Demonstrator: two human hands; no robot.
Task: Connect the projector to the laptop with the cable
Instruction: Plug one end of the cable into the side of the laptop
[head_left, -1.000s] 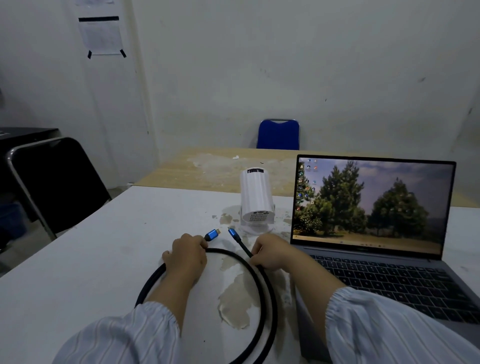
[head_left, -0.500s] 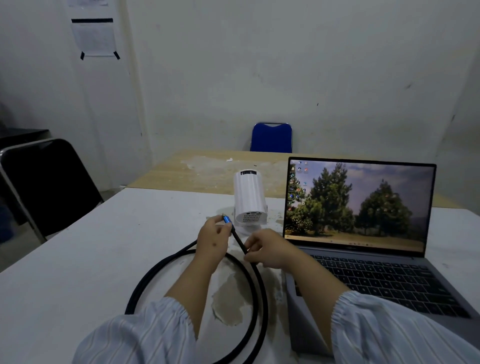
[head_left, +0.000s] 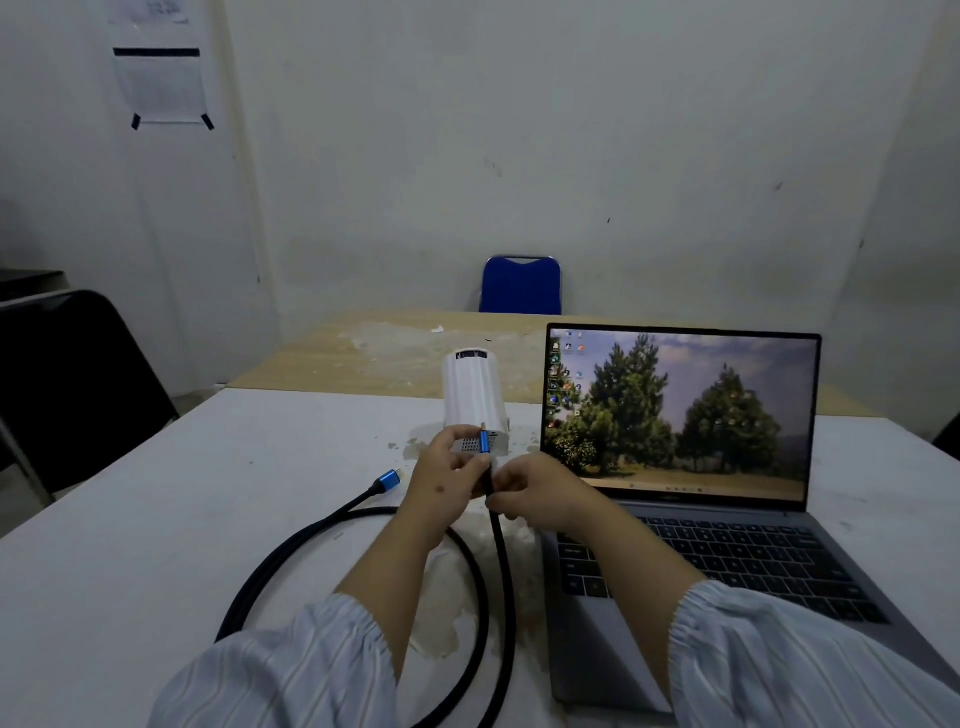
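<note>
The cable was judged thick and fairly stiff: its black braided jacket held wide loops on the table rather than collapsing flat. It should be light to lift but springy, and liable to twist a plug off line. The soundest place to take hold was judged to be the rigid blue plug shell, or the jacket just behind it, not the loose run.

One blue plug stood upright directly in front of the projector, at its near lower face, with its metal tip pointing up. The left hand had its grip closed on this plug, fingers pinching the blue shell. The right hand had its grip closed on the cable jacket just below, between the projector and the laptop. Whether the plug touched the projector could not be told.

The second blue plug lay free on the table, left of the projector and nearer the person, held by neither hand.

The projector was a small white upright unit with a perforated grille near its base; it looked light and might shift under pushing. The laptop stood open just right of the projector, its screen lit. No connection was seen made at either device.
</note>
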